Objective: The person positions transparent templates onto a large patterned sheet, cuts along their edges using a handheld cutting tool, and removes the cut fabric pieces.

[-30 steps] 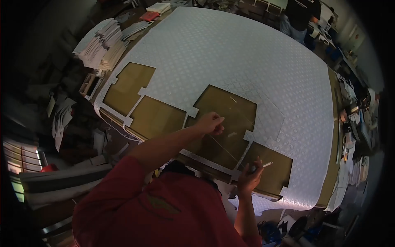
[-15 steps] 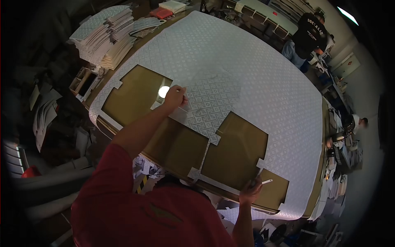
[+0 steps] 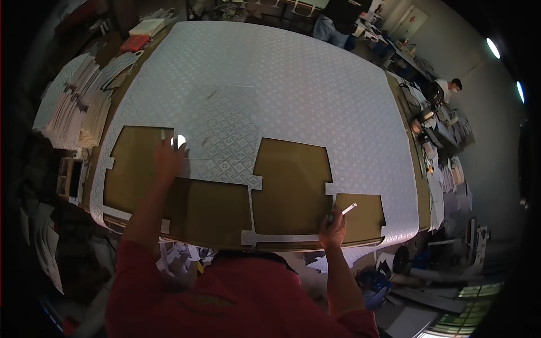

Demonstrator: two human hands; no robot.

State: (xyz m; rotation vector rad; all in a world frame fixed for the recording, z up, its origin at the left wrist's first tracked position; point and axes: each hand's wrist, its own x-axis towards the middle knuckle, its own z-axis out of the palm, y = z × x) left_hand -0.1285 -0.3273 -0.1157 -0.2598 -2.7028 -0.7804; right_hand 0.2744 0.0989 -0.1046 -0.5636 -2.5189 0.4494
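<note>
A pale grey-white patterned fabric sheet (image 3: 315, 96) covers the table, with several shaped openings showing brown board (image 3: 208, 208). My left hand (image 3: 169, 160) is at the right edge of the left opening, beside a bright white spot (image 3: 178, 141). Its fingers point away from me and are blurred; a small pale bit shows at their tips, and I cannot tell whether they grip it. Over the strip between the two right openings, my right hand (image 3: 332, 230) is closed around a slim white pen-like tool (image 3: 350, 208), which points up and right.
Stacks of cut fabric pieces (image 3: 84, 107) stand along the left edge, with a red folded item (image 3: 135, 43) behind them. One person (image 3: 338, 19) stands beyond the far edge; another (image 3: 445, 89) is at the right. More piled material (image 3: 451, 169) lies along the right side.
The view has turned, so the table appears shifted left and straighter. My left hand has moved from the right side of the bright spot to its left. My right hand still holds the white tool.
</note>
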